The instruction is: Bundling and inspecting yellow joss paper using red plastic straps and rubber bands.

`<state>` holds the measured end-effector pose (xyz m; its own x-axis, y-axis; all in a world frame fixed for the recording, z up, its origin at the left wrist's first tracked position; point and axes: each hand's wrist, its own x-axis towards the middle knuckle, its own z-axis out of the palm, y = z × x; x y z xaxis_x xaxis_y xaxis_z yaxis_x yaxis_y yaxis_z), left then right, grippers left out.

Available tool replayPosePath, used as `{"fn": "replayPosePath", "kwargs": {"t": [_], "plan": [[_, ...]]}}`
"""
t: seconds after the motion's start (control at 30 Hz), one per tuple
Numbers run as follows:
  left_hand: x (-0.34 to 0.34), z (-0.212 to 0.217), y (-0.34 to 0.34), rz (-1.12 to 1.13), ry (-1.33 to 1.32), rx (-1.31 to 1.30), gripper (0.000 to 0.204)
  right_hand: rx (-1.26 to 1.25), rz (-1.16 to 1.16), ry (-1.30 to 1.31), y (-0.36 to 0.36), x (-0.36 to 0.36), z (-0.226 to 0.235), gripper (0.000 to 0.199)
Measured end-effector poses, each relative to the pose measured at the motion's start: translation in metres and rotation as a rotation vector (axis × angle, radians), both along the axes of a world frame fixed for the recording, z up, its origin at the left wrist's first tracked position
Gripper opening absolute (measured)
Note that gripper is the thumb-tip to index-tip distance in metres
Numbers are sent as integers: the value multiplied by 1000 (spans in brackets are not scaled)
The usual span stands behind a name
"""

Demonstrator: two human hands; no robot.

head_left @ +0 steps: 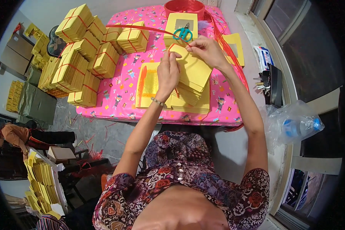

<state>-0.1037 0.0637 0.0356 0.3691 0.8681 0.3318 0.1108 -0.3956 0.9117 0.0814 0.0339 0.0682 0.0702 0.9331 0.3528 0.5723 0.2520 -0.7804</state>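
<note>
A thick stack of yellow paper sheets [195,71] stands tilted on the table in front of me. My left hand [168,72] presses along its left side, fingers gathered at the top corner, where a bit of red strip shows. Above the far edge of the stack, my right hand [206,51] pinches a red plastic strip [149,28], which runs off to the upper left. Scissors with teal handles [183,34] rest on another yellow stack just beyond. Under and beside the held stack lie more yellow sheets [152,105], one with an orange band.
Tied yellow bundles [103,59] are piled at the table's left. A red basin [184,7] and loose red strips [228,50] are at the far right. Along the right ledge lie a black pouch [275,86], keys and a bagged plastic bottle [297,126]. Another person [17,134] bends at far left.
</note>
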Motion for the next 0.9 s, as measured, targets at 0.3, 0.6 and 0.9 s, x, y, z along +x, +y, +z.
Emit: {"fn": "replayPosePath", "kwargs": {"t": [0.3, 0.6, 0.9], "plan": [[16, 4, 0, -37, 228, 239, 32, 218, -141, -231, -19, -26, 15, 17], [24, -8, 1, -26, 202, 454, 16, 215, -35, -130, -36, -25, 8, 18], [25, 0, -1, 7, 90, 352, 22, 111, -183, -429, -71, -21, -19, 90]]}}
